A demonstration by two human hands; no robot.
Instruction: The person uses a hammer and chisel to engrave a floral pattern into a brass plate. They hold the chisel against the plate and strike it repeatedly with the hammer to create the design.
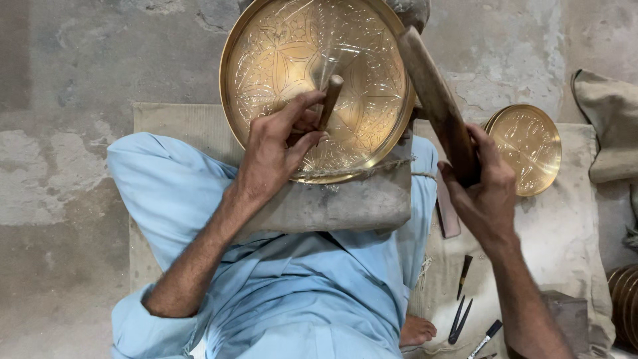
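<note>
Rough grey concrete floor fills the head view, with a pale woven mat (571,226) spread across it and the person seated on it in light blue clothes, legs drawn up.

A large round brass tray (318,86) with engraved leaf and star patterns leans tilted against a grey padded block (345,203) resting on the lap, its lower rim touching the block's top edge. It looks like stiff, thin sheet metal, smooth and shiny, so probably slippery on its face and easy to dent; the raised rim seems the safest place to take hold.

The left hand (276,149) is closed around a slim wooden-handled chisel (330,100), whose tip presses on the tray near its middle. The right hand (482,183) is clamped on the handle of a wooden mallet (435,100), lifted beside the tray's right rim.

A smaller engraved brass plate (525,147) lies near the mat's right edge. Several small dark hand tools (460,312) lie toward the mat's lower edge, beside a bare foot (417,329). A folded cloth sack (610,126) sits at the far right.
</note>
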